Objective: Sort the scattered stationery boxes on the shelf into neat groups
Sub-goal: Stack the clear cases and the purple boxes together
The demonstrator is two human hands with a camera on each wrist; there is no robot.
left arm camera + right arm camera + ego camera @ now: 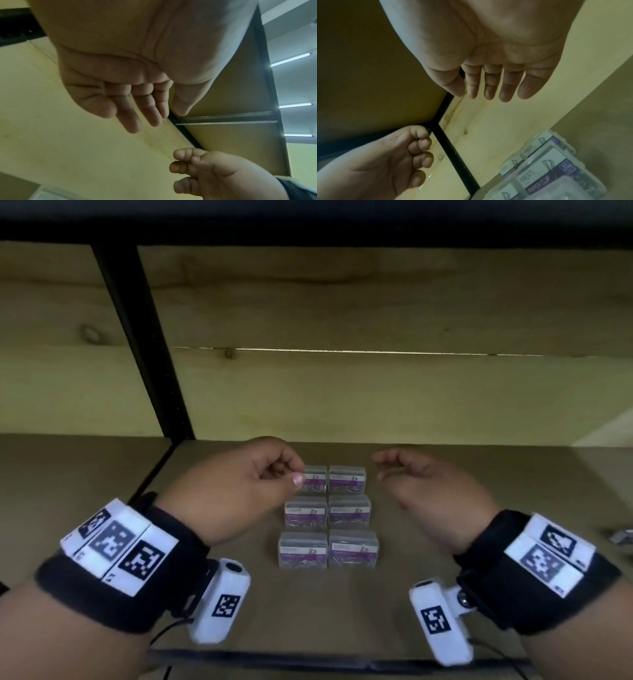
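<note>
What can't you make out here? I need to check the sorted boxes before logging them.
- Far-left box: head view, partly covered by the left hand.
- Box labels: head view, blurred; the right wrist view reads only "PAPER CLIP".
- Object at the right edge: head view, cut off, unidentifiable.
- Boxes: right wrist view, cut off by the bottom edge.

The left hand hangs palm-out with fingers loosely extended and holding nothing, the right hand below it with curled fingers — behind both, pale wood boards and a black frame post.
</note>
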